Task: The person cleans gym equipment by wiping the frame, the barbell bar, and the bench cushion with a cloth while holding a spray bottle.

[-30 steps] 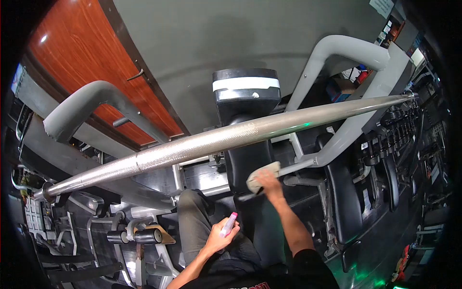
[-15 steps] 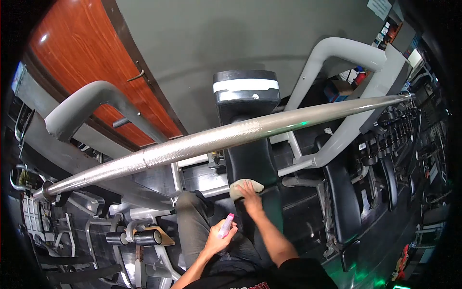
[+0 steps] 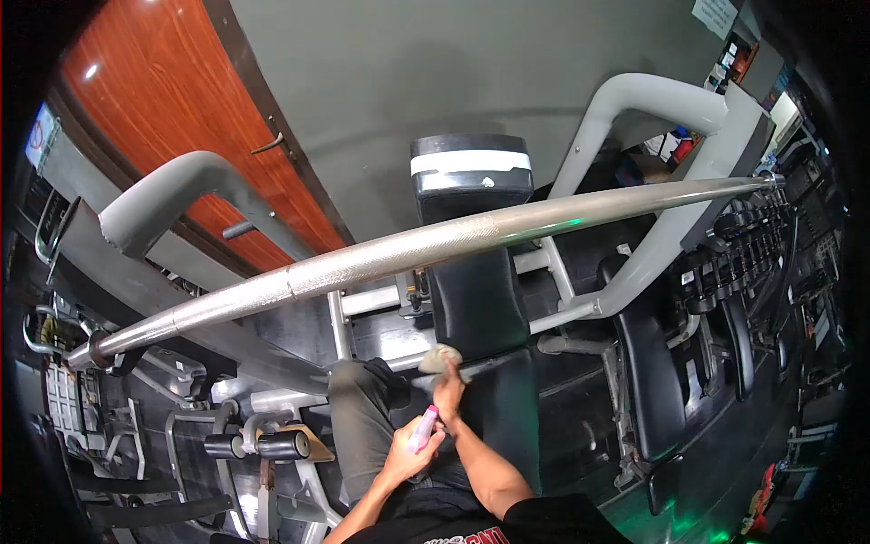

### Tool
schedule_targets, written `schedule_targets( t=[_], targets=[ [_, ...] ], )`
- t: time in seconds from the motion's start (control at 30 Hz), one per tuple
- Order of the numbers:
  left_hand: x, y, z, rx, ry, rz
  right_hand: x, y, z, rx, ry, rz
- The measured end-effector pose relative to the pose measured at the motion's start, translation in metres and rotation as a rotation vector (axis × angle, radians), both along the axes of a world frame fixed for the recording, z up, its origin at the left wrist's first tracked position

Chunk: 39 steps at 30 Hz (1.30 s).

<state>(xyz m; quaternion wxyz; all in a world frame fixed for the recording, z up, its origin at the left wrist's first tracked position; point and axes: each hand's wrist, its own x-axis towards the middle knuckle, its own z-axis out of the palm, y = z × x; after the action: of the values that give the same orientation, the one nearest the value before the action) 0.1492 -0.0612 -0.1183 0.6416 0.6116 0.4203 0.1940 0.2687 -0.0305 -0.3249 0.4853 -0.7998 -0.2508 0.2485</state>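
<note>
My left hand (image 3: 410, 455) is wrapped round a small bottle (image 3: 423, 429) with a pink top, held low over my lap. Just beyond it, my right hand (image 3: 449, 396) grips a pale cloth (image 3: 440, 359) at the left edge of the black padded bench (image 3: 478, 308). The two hands are close together, the right one slightly farther forward. A metal barbell (image 3: 399, 254) crosses the view above the bench, beyond both hands.
Grey frame arms (image 3: 662, 102) rise on both sides. A wooden door (image 3: 172, 100) is at the upper left. On the right are another black bench (image 3: 651, 390) and a dumbbell rack (image 3: 739, 263). Padded rollers (image 3: 283, 444) stand at lower left.
My right hand with the cloth has moved left across the bench and back toward me, ending near my left hand. My left hand has barely moved and still holds the bottle.
</note>
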Motion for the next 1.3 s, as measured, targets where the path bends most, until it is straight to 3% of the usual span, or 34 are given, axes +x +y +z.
schedule_targets(
  t=[0.03, 0.07, 0.13, 0.23, 0.33, 0.37, 0.47, 0.57, 0.63, 0.7, 0.77, 0.9, 0.97, 1.03, 1.1, 1.17, 1.23, 1.3],
  targets=[
    [0.002, 0.000, 0.003, -0.016, -0.005, 0.010, -0.001, -0.003, 0.014, -0.193, 0.198, 0.101],
    [0.003, 0.002, 0.007, 0.061, 0.020, -0.008, 0.000, -0.001, 0.023, -0.191, 0.192, 0.105],
    [0.002, 0.002, 0.006, 0.088, 0.002, 0.018, -0.002, 0.004, 0.040, 0.082, 0.162, 0.094],
    [-0.002, 0.000, 0.002, 0.076, -0.015, 0.071, 0.040, 0.053, 0.081, 0.443, -0.191, 0.044],
    [-0.012, -0.002, -0.003, 0.033, -0.001, 0.108, 0.087, 0.111, 0.141, 0.422, -0.652, 0.168],
    [-0.015, -0.002, -0.005, 0.030, 0.013, 0.110, 0.102, 0.134, 0.130, 0.287, -0.788, 0.236],
    [-0.023, -0.003, -0.014, 0.049, 0.012, 0.144, 0.120, 0.171, 0.102, 0.140, -0.812, 0.452],
    [-0.024, -0.002, -0.016, 0.049, 0.006, 0.165, 0.112, 0.167, 0.072, -0.025, -0.999, 0.581],
    [-0.022, 0.000, -0.015, 0.008, -0.017, 0.170, 0.104, 0.141, 0.056, -0.080, -1.240, 0.809],
    [-0.018, 0.003, -0.014, -0.027, -0.048, 0.167, 0.091, 0.101, 0.002, 0.186, -1.140, 0.692],
    [-0.016, 0.006, -0.013, 0.015, -0.040, 0.152, 0.075, 0.061, -0.005, -0.041, -1.182, 0.874],
    [-0.008, 0.014, -0.001, 0.141, -0.040, 0.134, 0.072, -0.006, 0.002, -0.146, -0.983, 1.095],
    [-0.009, 0.017, -0.008, 0.180, -0.022, 0.098, 0.097, -0.041, -0.021, -0.162, -1.023, 1.109],
    [-0.009, 0.019, -0.009, 0.111, -0.008, 0.089, 0.140, -0.065, -0.007, -0.270, -0.750, 0.905],
    [-0.008, 0.019, -0.012, 0.032, 0.006, 0.077, 0.195, -0.081, 0.001, -0.446, -0.680, 0.648],
    [-0.003, 0.022, -0.016, 0.078, 0.019, 0.056, 0.236, -0.074, 0.038, -0.542, -0.489, 0.274],
    [0.004, 0.023, -0.014, 0.049, 0.029, 0.038, 0.299, -0.059, 0.008, -0.263, -0.476, 0.081],
    [0.008, 0.023, -0.021, 0.101, -0.025, 0.024, 0.326, -0.015, 0.030, 0.101, -0.373, -0.115]
  ],
)
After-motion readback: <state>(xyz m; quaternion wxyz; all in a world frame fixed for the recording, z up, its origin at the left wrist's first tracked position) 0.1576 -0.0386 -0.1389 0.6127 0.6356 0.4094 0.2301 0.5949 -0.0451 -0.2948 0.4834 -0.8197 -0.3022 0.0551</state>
